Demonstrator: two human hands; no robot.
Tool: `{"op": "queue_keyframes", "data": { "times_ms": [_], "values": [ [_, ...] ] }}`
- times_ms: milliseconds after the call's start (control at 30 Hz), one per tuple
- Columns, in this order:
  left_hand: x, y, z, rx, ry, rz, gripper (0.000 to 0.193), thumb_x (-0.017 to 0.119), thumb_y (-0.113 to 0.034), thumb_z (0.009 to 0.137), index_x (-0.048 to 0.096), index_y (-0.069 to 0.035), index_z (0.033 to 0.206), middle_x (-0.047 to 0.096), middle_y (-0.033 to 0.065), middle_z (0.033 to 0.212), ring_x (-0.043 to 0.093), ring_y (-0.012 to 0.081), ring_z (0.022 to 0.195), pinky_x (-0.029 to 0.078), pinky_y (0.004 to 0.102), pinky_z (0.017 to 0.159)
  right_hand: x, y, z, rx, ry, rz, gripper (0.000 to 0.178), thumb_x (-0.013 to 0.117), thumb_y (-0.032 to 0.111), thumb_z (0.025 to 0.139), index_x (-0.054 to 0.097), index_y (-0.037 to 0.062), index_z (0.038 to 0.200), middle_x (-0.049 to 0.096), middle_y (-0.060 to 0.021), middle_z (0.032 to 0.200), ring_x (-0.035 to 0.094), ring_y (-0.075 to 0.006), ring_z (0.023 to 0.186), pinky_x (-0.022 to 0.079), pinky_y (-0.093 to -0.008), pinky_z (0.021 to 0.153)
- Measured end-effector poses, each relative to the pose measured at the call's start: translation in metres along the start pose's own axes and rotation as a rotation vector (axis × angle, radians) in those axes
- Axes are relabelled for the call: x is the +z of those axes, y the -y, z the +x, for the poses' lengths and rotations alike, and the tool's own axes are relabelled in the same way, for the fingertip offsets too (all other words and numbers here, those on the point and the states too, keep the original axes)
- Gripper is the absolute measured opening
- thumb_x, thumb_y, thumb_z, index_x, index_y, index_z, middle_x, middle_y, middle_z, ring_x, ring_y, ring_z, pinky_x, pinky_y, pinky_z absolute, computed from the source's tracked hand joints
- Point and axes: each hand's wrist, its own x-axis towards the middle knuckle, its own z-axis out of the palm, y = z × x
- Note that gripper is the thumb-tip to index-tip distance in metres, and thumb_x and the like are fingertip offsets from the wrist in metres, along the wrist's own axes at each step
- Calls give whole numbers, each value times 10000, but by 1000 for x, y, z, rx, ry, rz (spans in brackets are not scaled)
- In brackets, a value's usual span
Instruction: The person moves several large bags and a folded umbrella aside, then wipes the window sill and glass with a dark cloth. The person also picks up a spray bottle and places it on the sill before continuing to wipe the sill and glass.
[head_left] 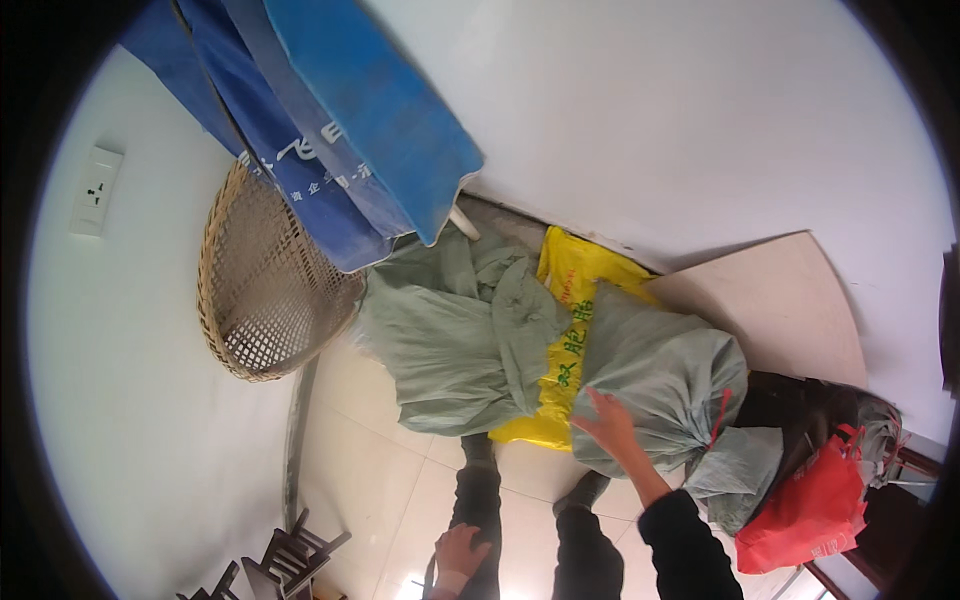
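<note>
My right hand reaches out from a dark sleeve to the near left side of a full grey-green woven sack. Its fingers are stretched out and seem to touch the cloth without gripping it. A red tie cinches this sack's neck on the right. To the left stands another grey-green sack, its top bunched in folds. Between the two is a yellow printed bag, partly covered by them. My left hand lies against my left leg, holding nothing, fingers loosely extended.
A wicker basket leans at the left wall under blue hanging covers. A beige board leans on the back wall. A red bag is at the right, dark wooden stools at the lower left, tiled floor underfoot.
</note>
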Motion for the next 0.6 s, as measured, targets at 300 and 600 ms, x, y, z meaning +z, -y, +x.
{"op": "queue_keyframes", "data": {
  "times_ms": [300, 600],
  "values": [
    [2, 19, -6, 126, -103, -110, 398, 628, -271, 762, 524, -92, 1101, 527, 116, 1142, 482, 302, 1064, 367, 427, 914, 100, 63, 146, -147, -213, -181, 866, 755, 425, 529, 382, 135, 1255, 483, -170, 1011, 450, -344, 970, 370, -442, 773],
    [-31, -4, 12, 24, -122, -294, 347, 699, -203, 675, 576, -85, 977, 569, 141, 1051, 535, 333, 953, 451, 421, 796, 182, 55, 173, 252, -48, 228, 705, 699, 328, 622, 426, 16, 1192, 576, -249, 920, 533, -382, 917, 413, -443, 754]
  ]
}}
